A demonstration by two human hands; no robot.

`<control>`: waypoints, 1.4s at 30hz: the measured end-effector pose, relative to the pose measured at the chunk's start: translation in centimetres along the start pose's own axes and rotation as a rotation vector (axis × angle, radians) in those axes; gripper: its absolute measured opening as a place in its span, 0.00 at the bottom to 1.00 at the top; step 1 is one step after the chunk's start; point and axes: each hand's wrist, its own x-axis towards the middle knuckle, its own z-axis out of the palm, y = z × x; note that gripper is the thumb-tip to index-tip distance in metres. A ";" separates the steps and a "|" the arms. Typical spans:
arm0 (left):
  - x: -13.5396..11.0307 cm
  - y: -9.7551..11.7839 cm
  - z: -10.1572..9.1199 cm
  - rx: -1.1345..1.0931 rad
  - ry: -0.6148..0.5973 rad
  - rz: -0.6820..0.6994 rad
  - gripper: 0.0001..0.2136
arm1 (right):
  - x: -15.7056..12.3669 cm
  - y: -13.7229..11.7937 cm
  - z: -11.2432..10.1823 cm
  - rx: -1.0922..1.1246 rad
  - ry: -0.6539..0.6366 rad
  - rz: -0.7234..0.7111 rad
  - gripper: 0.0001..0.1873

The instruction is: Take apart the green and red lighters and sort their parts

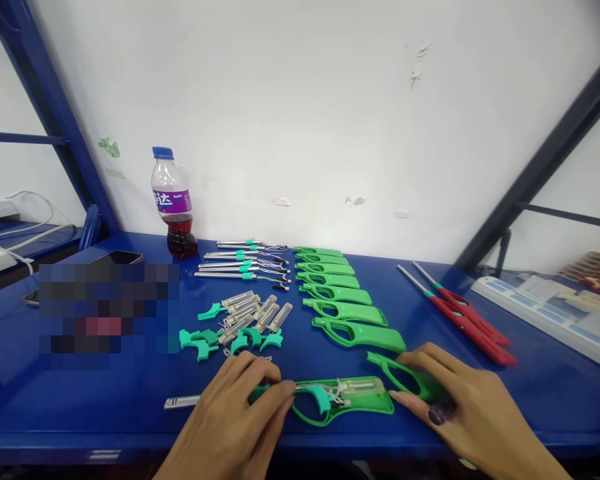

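A green lighter half-shell [347,398] with a teal trigger and clear tank inside lies near the table's front edge, its metal tube [181,402] poking out left. My left hand [240,413] rests on the shell's left end, fingers pressed down on it. My right hand [460,407] lies to the right, fingers closed on a second green shell [405,379]. A row of several empty green shells [340,293] runs back toward the wall.
Teal triggers and clear tanks [240,320] lie in a loose heap left of the shells, with metal tubes with wires [245,261] behind. Two red lighters [463,319] lie at the right. A soda bottle [173,203] stands by the wall, a phone [117,257] left.
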 end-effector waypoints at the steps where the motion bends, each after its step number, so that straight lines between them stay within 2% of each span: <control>1: 0.2 0.1 0.3 -0.010 0.000 0.005 0.10 | 0.0 0.1 0.0 -0.009 -0.006 -0.002 0.15; 5: 0.8 0.2 1.2 -0.002 0.000 0.012 0.08 | 0.7 -0.4 0.0 0.015 0.026 -0.024 0.10; 7: 1.0 0.2 1.4 0.013 -0.019 0.014 0.07 | 1.3 -1.4 0.1 0.057 0.079 -0.031 0.07; 10: 1.1 0.2 1.5 0.061 -0.063 0.023 0.07 | 2.0 -3.4 0.9 0.092 0.106 -0.053 0.08; 15: 1.1 0.6 1.7 0.222 -0.053 0.084 0.09 | 2.9 -5.9 2.6 0.085 -0.022 -0.056 0.13; 23: 0.3 1.4 2.3 0.335 0.024 0.097 0.14 | 2.9 -5.9 2.8 0.078 -0.187 0.020 0.13; 26: 0.4 1.4 1.5 0.331 0.029 0.109 0.14 | 2.9 -6.0 2.6 0.102 -0.204 0.040 0.13; 29: 0.3 0.6 -0.2 0.305 0.034 0.072 0.12 | 2.9 -6.1 2.7 0.106 -0.198 0.040 0.14; 32: -0.5 -1.4 -2.4 0.380 0.080 -0.011 0.11 | 3.0 -6.1 2.7 0.113 -0.212 0.045 0.15; 33: -1.0 -2.2 -3.1 0.416 0.066 -0.023 0.12 | 3.0 -6.1 2.6 0.121 -0.216 0.053 0.15; 35: -2.0 -3.8 -3.9 0.487 -0.038 -0.093 0.14 | 3.0 -6.1 2.4 0.165 -0.219 0.076 0.14; 37: -2.9 -4.9 -4.2 0.533 -0.117 -0.173 0.14 | 3.0 -5.9 2.2 0.258 -0.219 0.102 0.13; 39: -3.3 -5.2 -4.1 0.554 -0.141 -0.218 0.15 | 3.0 -5.7 1.9 0.364 -0.214 0.124 0.12; 42: -2.8 -4.1 -3.6 0.544 -0.059 -0.177 0.14 | 3.0 -5.4 1.7 0.433 -0.203 0.137 0.11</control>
